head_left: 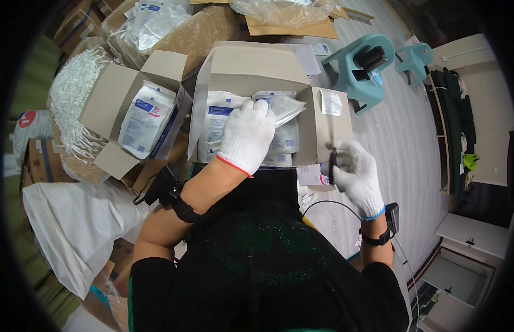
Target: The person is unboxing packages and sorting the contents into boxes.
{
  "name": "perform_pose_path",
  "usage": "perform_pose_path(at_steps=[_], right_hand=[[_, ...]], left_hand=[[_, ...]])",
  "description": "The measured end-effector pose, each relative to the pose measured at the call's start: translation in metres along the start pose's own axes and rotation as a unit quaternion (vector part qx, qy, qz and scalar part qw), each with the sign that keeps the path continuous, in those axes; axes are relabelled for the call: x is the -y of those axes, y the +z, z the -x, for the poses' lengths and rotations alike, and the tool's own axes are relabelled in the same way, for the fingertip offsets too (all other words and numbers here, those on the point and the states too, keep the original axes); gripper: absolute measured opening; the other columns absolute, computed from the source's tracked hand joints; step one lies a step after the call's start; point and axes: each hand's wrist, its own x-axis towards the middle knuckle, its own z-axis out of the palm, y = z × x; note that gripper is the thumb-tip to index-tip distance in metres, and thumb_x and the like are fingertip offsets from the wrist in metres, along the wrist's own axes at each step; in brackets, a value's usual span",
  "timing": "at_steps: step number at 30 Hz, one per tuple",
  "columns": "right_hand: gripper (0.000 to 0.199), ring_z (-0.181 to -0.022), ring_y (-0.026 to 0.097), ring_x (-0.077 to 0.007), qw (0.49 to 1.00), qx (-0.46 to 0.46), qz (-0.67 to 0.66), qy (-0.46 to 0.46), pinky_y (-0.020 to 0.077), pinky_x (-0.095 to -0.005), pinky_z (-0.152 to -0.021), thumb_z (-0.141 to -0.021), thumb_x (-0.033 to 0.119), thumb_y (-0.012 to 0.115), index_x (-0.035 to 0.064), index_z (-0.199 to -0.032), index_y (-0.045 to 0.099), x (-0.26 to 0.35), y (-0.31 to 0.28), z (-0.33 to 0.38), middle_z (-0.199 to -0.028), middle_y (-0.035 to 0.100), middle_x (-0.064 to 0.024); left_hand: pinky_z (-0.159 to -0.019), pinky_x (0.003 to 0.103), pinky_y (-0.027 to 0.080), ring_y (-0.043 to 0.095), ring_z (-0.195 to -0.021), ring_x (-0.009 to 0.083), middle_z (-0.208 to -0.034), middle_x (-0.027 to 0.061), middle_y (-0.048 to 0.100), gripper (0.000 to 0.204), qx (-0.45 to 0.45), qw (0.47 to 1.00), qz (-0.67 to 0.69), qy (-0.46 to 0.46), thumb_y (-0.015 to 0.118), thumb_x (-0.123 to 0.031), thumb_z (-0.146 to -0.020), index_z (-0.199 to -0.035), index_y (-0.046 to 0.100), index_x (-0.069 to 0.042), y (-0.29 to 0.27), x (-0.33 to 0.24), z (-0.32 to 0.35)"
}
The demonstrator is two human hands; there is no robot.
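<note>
Both hands wear white gloves. The left hand (247,135) reaches forward, palm down, fingers together. The right hand (356,174) sits lower, fingers curled closed, wrist banded.

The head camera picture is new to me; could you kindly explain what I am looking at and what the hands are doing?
It is one wide fisheye view from a camera worn on a person's head, looking down, so straight edges bend. Both hands wear white knit gloves. The left hand rests on flat sealed white packets inside an open cardboard box. The right hand grips a thin dark tool at the box's right flap; what the tool is I cannot tell. A smaller open box of similar packets stands to the left, and teal plastic stools stand on the floor beyond.
</note>
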Motion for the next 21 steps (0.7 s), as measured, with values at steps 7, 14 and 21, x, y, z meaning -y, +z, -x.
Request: perform_pose_path(at_steps=[7,14,21], right_hand=[[0.043,-0.08,0.061,-0.0085,0.975,0.126,-0.183,0.004,0.0518,-0.0252,-0.076,-0.084,0.015,0.081,0.0022,-0.119,0.06,0.002,-0.002,0.054,-0.092,0.062,0.0001],[0.041,-0.067,0.059,-0.0085,0.973,0.175,-0.119,0.091,0.0448,-0.0229,-0.058,-0.093,0.031,0.075,0.0002,-0.116,0.062,0.028,0.008,0.03,-0.081,0.062,-0.0017],[0.024,-0.064,0.057,-0.0077,0.973,0.084,-0.199,0.086,0.0478,-0.0246,-0.056,-0.094,0.008,0.076,-0.0024,-0.112,0.064,0.01,0.025,0.027,-0.08,0.063,-0.0034]], left_hand=[[-0.07,0.037,0.054,0.06,-0.081,0.0272,-0.084,0.0092,0.053,0.011,-0.155,0.987,-0.038,0.032,0.062,-0.008,-0.083,-0.094,0.06,-0.008,-0.007,-0.011,-0.028],[-0.064,0.035,0.051,0.06,-0.08,0.0248,-0.082,0.0069,0.052,0.009,-0.16,0.974,-0.023,0.161,0.063,-0.014,-0.081,-0.089,0.061,-0.01,-0.003,-0.027,-0.022],[-0.063,0.034,0.052,0.061,-0.078,0.0239,-0.085,0.0053,0.057,0.016,-0.15,0.974,0.029,0.168,0.065,-0.012,-0.079,-0.094,0.067,-0.01,0.004,-0.029,-0.016]])
